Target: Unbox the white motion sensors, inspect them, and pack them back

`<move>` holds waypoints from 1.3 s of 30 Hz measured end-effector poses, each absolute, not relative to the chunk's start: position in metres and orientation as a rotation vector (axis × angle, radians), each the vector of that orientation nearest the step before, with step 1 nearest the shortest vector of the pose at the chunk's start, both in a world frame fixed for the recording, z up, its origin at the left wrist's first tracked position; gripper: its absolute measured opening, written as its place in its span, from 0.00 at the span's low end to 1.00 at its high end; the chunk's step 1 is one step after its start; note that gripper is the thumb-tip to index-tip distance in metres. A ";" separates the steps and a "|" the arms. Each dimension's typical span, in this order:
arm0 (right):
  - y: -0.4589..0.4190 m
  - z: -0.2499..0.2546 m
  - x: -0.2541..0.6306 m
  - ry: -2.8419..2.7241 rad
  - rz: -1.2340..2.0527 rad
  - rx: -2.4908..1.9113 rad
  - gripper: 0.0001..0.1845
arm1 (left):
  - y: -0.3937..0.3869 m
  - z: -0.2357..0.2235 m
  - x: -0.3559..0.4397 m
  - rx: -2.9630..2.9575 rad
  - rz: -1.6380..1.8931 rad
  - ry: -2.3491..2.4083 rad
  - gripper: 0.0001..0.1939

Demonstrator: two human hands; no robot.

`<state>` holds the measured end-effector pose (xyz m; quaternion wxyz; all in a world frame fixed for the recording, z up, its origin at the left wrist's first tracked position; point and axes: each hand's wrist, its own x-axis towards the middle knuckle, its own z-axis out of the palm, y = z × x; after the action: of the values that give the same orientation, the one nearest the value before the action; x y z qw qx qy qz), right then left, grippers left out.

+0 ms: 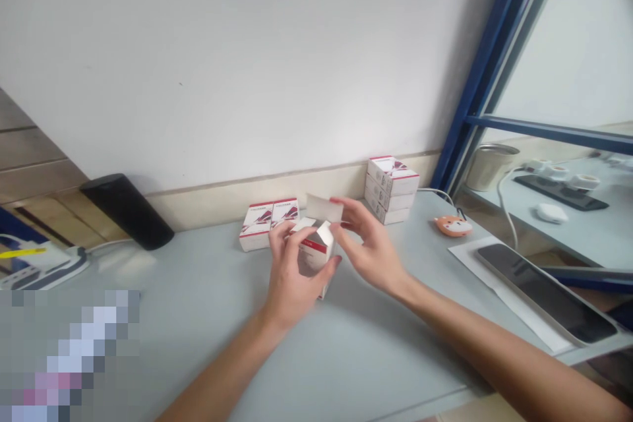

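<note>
- You're holding the open-topped carton [313, 247] mid-surface [376, 356], left grip [291, 270] wrapped round it.
- Right grip [368, 247] is touching the lid flap [326, 209], half-curled; can't tell if pinching.
- Be bracing without crushing.

Head camera, single: worn above desk [208, 297], facing wall [247, 66] at twelve o'clock (tilted downward); left hand [289, 270] and right hand [370, 249] close by.
</note>
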<state>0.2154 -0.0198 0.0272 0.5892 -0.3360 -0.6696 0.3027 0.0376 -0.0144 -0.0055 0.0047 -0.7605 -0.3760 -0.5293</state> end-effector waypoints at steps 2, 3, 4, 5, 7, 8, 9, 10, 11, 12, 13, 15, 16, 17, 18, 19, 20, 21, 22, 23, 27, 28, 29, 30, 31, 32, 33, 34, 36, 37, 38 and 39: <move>-0.025 0.028 0.215 -1.741 0.510 -0.708 0.18 | -0.013 -0.009 0.039 -2.364 -1.713 -1.171 0.31; -0.027 0.027 0.214 -1.818 0.440 -0.673 0.19 | -0.012 -0.011 0.039 -2.364 -1.743 -1.158 0.32; -0.029 0.027 0.214 -1.860 0.402 -0.651 0.21 | -0.011 -0.012 0.039 -2.372 -1.775 -1.138 0.32; -0.031 0.026 0.213 -1.868 0.388 -0.645 0.21 | -0.010 -0.014 0.040 -2.379 -1.815 -1.109 0.32; -0.031 0.025 0.211 -1.803 0.388 -0.684 0.17 | -0.007 -0.017 0.040 -2.390 -1.898 -1.002 0.34; -0.031 0.024 0.210 -1.760 0.394 -0.709 0.15 | -0.006 -0.018 0.040 -2.390 -1.931 -0.947 0.35; -0.030 0.024 0.210 -1.721 0.405 -0.729 0.14 | -0.005 -0.019 0.040 -2.392 -1.946 -0.905 0.36; -0.029 0.023 0.210 -1.689 0.419 -0.742 0.14 | -0.004 -0.019 0.040 -2.399 -1.939 -0.886 0.37; -0.029 0.023 0.210 -1.663 0.437 -0.746 0.14 | -0.004 -0.018 0.039 -2.405 -1.912 -0.885 0.36; -0.028 0.024 0.210 -1.634 0.460 -0.745 0.14 | -0.005 -0.017 0.039 -2.411 -1.871 -0.902 0.35; -0.028 0.024 0.211 -1.605 0.484 -0.739 0.14 | -0.006 -0.015 0.038 -2.410 -1.828 -0.927 0.34; -0.029 0.024 0.211 -1.554 0.528 -0.733 0.12 | -0.008 -0.011 0.037 -2.397 -1.746 -0.957 0.32; -0.029 0.024 0.212 -1.542 0.538 -0.730 0.12 | -0.009 -0.010 0.036 -2.392 -1.713 -0.963 0.31; -0.029 0.024 0.212 -1.542 0.537 -0.726 0.11 | -0.010 -0.008 0.035 -2.387 -1.691 -0.959 0.30; -0.030 0.024 0.213 -1.552 0.531 -0.720 0.11 | -0.010 -0.008 0.035 -2.383 -1.679 -0.950 0.31; -0.030 0.023 0.213 -1.571 0.523 -0.712 0.10 | -0.011 -0.007 0.034 -2.381 -1.678 -0.939 0.32; -0.030 0.023 0.214 -1.591 0.518 -0.704 0.10 | -0.011 -0.007 0.034 -2.377 -1.684 -0.937 0.33; -0.029 0.023 0.215 -1.608 0.518 -0.697 0.10 | -0.011 -0.008 0.033 -2.375 -1.691 -0.948 0.35; -0.029 0.023 0.216 -1.621 0.527 -0.693 0.10 | -0.010 -0.008 0.033 -2.375 -1.695 -0.965 0.35; -0.029 0.023 0.217 -1.631 0.542 -0.689 0.10 | -0.010 -0.008 0.033 -2.378 -1.692 -0.984 0.36; -0.027 0.024 0.222 -1.694 0.595 -0.678 0.08 | -0.007 -0.008 0.031 -2.384 -1.662 -0.982 0.29; -0.027 0.024 0.222 -1.720 0.596 -0.679 0.07 | -0.006 -0.009 0.030 -2.378 -1.662 -0.969 0.28; -0.027 0.024 0.222 -1.744 0.595 -0.684 0.07 | -0.006 -0.009 0.030 -2.372 -1.662 -0.961 0.26; -0.027 0.023 0.222 -1.765 0.591 -0.694 0.07 | -0.005 -0.009 0.029 -2.365 -1.663 -0.959 0.25; -0.027 0.022 0.221 -1.780 0.583 -0.705 0.07 | -0.004 -0.010 0.029 -2.364 -1.662 -0.968 0.23; -0.027 0.021 0.220 -1.795 0.574 -0.720 0.09 | -0.003 -0.010 0.029 -2.363 -1.663 -0.988 0.22; -0.027 0.018 0.219 -1.805 0.567 -0.739 0.12 | -0.003 -0.010 0.029 -2.355 -1.676 -1.014 0.21; -0.026 0.016 0.218 -1.809 0.568 -0.759 0.16 | -0.002 -0.011 0.029 -2.339 -1.698 -1.049 0.20; -0.025 0.009 0.216 -1.819 0.627 -0.807 0.30 | 0.001 -0.012 0.030 -2.274 -1.791 -1.146 0.18; -0.025 0.005 0.215 -1.830 0.687 -0.832 0.37 | 0.004 -0.013 0.030 -2.236 -1.866 -1.208 0.18; -0.024 0.002 0.214 -1.849 0.754 -0.853 0.42 | 0.007 -0.015 0.029 -2.200 -1.962 -1.277 0.18; -0.023 -0.002 0.214 -1.876 0.812 -0.870 0.46 | 0.010 -0.016 0.028 -2.172 -2.068 -1.350 0.19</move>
<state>0.2140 -0.0232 -0.0016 0.4438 -0.3509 -0.7568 0.3275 0.0279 0.0104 -0.0164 -0.0736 -0.6587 -0.4092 -0.6271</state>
